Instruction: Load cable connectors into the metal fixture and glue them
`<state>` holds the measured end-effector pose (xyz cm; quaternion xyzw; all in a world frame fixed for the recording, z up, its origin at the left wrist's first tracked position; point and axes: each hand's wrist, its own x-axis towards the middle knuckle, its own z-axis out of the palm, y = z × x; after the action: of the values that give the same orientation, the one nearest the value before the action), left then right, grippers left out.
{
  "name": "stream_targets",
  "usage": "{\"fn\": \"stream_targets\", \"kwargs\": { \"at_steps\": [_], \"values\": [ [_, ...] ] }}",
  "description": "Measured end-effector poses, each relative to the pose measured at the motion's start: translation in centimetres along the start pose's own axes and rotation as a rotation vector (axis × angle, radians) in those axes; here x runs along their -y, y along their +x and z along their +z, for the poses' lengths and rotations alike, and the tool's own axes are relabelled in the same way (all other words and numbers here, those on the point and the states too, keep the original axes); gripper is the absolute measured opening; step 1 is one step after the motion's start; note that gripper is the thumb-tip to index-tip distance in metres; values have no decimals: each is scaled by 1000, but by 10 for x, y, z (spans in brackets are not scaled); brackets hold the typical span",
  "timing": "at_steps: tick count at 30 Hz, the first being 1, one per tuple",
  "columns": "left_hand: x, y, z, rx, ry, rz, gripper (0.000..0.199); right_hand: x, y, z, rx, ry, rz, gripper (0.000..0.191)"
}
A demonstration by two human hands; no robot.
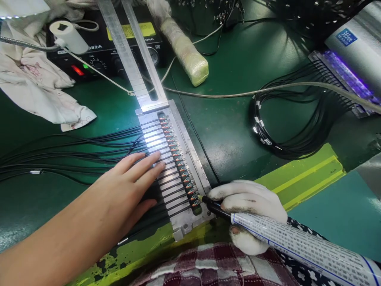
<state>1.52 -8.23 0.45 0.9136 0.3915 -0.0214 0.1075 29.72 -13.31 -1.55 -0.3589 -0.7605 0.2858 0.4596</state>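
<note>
My bare left hand (pixel 131 180) lies with its fingers spread over a metal fixture (pixel 175 230), fingertips on the black cables (pixel 113 139) laid side by side across it. The cables' stripped ends, with coloured wires (pixel 181 163), line up over a dark slot in the fixture. My right hand (pixel 253 206), in a stained white glove, grips a white printed tube (pixel 297 242) with a black nozzle. Its tip touches or nearly touches the wire ends at the near end of the row; which of the two I cannot tell.
A black control box (pixel 104 59) stands behind, with a metal ruler-like bar (pixel 125 51) before it. A wrapped handle (pixel 190 59) rests at the back. Coiled black cables (pixel 268 139) lead to a silver lamp unit (pixel 360 43) glowing purple. Stained white cloth (pixel 38 91) lies left.
</note>
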Motion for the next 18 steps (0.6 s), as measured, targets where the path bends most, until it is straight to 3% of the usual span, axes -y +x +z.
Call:
{"fn": "stream_targets", "kwargs": {
  "at_steps": [18],
  "values": [
    [1, 0, -1, -32, -9, 11, 47, -4, -6, 4, -10, 57, -8, 13]
  ]
}}
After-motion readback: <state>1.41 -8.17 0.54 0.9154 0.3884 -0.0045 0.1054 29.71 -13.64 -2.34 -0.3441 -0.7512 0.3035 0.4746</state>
